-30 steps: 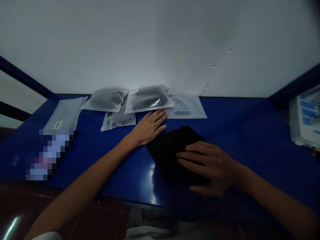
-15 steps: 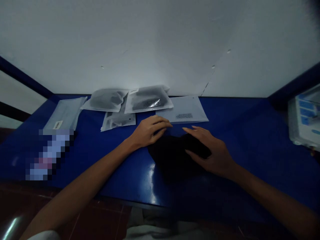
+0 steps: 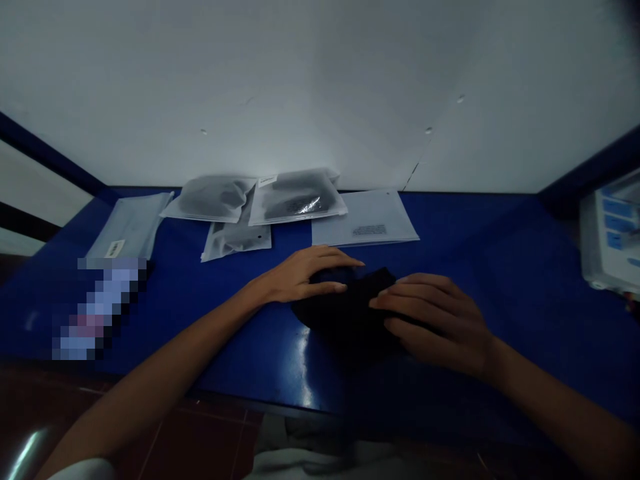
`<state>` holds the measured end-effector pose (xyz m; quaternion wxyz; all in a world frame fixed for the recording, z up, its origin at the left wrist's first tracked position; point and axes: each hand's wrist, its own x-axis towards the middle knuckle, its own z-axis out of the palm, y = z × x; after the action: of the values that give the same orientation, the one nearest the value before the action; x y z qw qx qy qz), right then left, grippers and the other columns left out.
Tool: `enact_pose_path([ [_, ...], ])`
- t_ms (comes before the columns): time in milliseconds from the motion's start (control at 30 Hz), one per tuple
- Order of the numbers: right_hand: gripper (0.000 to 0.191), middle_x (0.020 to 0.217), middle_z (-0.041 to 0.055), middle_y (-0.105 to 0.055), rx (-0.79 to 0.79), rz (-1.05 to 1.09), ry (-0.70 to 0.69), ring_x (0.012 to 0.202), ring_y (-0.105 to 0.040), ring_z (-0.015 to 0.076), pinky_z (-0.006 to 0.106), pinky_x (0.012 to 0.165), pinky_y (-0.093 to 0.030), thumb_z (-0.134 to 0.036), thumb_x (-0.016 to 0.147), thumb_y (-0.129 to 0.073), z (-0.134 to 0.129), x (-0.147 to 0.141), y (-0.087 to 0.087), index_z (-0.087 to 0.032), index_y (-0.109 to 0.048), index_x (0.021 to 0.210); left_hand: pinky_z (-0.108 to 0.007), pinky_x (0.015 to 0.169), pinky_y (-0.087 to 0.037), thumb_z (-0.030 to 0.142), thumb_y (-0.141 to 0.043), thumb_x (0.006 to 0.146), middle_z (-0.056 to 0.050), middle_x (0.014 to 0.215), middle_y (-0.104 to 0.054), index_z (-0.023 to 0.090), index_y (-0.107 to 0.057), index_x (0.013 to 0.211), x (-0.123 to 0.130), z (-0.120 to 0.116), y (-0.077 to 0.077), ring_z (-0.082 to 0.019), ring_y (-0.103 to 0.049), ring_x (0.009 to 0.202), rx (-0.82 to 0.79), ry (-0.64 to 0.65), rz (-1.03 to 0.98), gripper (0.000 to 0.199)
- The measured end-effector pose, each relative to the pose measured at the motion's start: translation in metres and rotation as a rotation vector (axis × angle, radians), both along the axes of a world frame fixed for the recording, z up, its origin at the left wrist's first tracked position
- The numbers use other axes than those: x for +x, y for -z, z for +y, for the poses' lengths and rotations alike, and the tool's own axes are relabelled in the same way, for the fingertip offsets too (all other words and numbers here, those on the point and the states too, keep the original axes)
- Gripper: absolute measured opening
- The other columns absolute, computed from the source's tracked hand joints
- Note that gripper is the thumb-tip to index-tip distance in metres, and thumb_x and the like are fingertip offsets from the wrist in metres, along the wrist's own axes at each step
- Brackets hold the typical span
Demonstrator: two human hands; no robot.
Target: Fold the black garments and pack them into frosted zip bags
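Note:
A black piece of folded fabric (image 3: 345,320) lies on the blue table in front of me. It is so dark that its exact kind and folds do not show. My left hand (image 3: 310,273) rests at its far left edge, thumb and fingers spread apart. On the other side, my right hand (image 3: 435,317) pinches the fabric's upper right part between thumb and fingertips, with an edge of it lifted a little. Just beyond the hands lies a flat frosted zip bag (image 3: 365,217) with small printed text.
Frosted bags with dark contents (image 3: 213,199) (image 3: 295,197) lie along the back wall, over another bag (image 3: 235,240). At the left are a labelled bag (image 3: 127,227) and a pixelated object (image 3: 100,310). A clear plastic box (image 3: 613,233) stands at the right edge.
My right hand has closed from a spread pose into a pinch on the fabric, raising its edge. My left hand has shifted slightly nearer me, its thumb and fingers wider apart.

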<state>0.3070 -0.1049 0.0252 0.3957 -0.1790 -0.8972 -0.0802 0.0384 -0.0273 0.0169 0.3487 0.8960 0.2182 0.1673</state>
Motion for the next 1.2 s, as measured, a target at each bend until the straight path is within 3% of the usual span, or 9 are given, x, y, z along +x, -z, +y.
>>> enact_pose_path([
  [133,0.027,0.085,0.0005,-0.074,-0.345,0.202,-0.176,0.080,-0.072,0.0165,0.036,0.079,-0.062,-0.003,0.085,-0.061,-0.002,-0.004,-0.005,-0.024,-0.060,0.100,-0.044,0.106,-0.048,0.038,-0.053,0.106,-0.010,0.142,-0.059,0.029,-0.050,0.151,0.002,-0.001,0.005,-0.027,-0.058,0.129,0.152,-0.009,0.020,0.047],
  [233,0.039,0.084,0.0012,-0.071,-0.516,0.313,-0.247,0.078,-0.069,0.0170,0.038,0.074,-0.061,-0.001,0.082,-0.060,-0.007,-0.007,-0.008,-0.024,-0.062,0.113,-0.047,0.109,-0.048,0.022,-0.052,0.103,-0.012,0.150,-0.054,0.029,-0.047,0.154,0.005,-0.005,0.008,-0.028,-0.056,0.132,0.312,0.074,-0.004,0.052],
  [367,0.033,0.081,0.0011,-0.064,-0.515,0.284,-0.209,0.076,-0.064,0.0158,0.037,0.073,-0.060,-0.001,0.083,-0.056,-0.010,-0.007,-0.009,-0.026,-0.069,0.100,-0.050,0.111,-0.046,0.013,-0.049,0.098,-0.008,0.153,-0.056,0.025,-0.056,0.148,0.010,-0.016,0.006,-0.030,-0.053,0.137,0.401,0.214,0.008,0.051],
  [467,0.027,0.082,0.0018,-0.059,-0.519,0.259,-0.157,0.080,-0.063,0.0163,0.036,0.072,-0.059,-0.003,0.084,-0.054,-0.009,-0.004,-0.007,-0.025,-0.068,0.084,-0.051,0.112,-0.045,0.030,-0.054,0.102,-0.011,0.147,-0.061,0.019,-0.060,0.143,0.013,-0.022,0.003,-0.032,-0.053,0.139,0.396,0.225,0.032,0.043],
  [600,0.024,0.094,0.0053,-0.061,-0.500,0.320,-0.006,0.094,-0.065,0.0224,0.040,0.075,-0.058,-0.008,0.087,-0.056,-0.006,-0.001,-0.004,-0.027,-0.067,0.077,-0.050,0.117,-0.040,0.052,-0.058,0.101,-0.014,0.147,-0.061,0.017,-0.059,0.142,0.013,-0.022,0.004,-0.031,-0.055,0.139,0.417,0.121,0.071,0.053],
  [867,0.022,0.113,0.0072,-0.059,-0.619,0.550,0.182,0.109,-0.061,0.0274,0.050,0.096,-0.053,-0.024,0.097,-0.056,0.006,0.013,0.014,-0.027,-0.064,0.077,-0.049,0.114,-0.045,0.028,-0.057,0.099,-0.009,0.140,-0.067,0.020,-0.066,0.123,-0.013,-0.011,0.009,-0.028,-0.060,0.134,0.478,0.019,0.116,0.026],
  [967,0.025,0.110,0.0062,-0.062,-0.659,0.494,0.173,0.103,-0.064,0.0260,0.048,0.091,-0.056,-0.023,0.097,-0.054,0.020,0.028,0.018,-0.027,-0.066,0.076,-0.044,0.110,-0.050,0.020,-0.050,0.100,-0.008,0.134,-0.071,0.019,-0.067,0.123,-0.035,-0.005,0.005,-0.024,-0.065,0.128,0.473,0.005,0.098,0.028],
  [1067,0.029,0.109,0.0061,-0.069,-0.716,0.381,0.178,0.099,-0.067,0.0265,0.045,0.084,-0.058,-0.023,0.094,-0.056,0.035,0.047,0.020,-0.025,-0.067,0.068,-0.043,0.104,-0.054,0.029,-0.056,0.102,-0.008,0.127,-0.074,0.019,-0.068,0.119,-0.056,0.002,0.000,-0.024,-0.069,0.121,0.487,-0.044,0.100,0.024],
  [1200,0.034,0.105,0.0033,-0.077,-0.721,0.211,0.251,0.064,-0.066,0.0180,0.034,0.051,-0.050,-0.017,0.090,-0.049,0.048,0.064,0.024,-0.023,-0.065,0.061,-0.042,0.098,-0.057,0.040,-0.064,0.099,-0.008,0.124,-0.075,0.019,-0.070,0.100,-0.071,0.011,-0.003,-0.025,-0.072,0.115,0.540,-0.088,0.117,0.022],
])
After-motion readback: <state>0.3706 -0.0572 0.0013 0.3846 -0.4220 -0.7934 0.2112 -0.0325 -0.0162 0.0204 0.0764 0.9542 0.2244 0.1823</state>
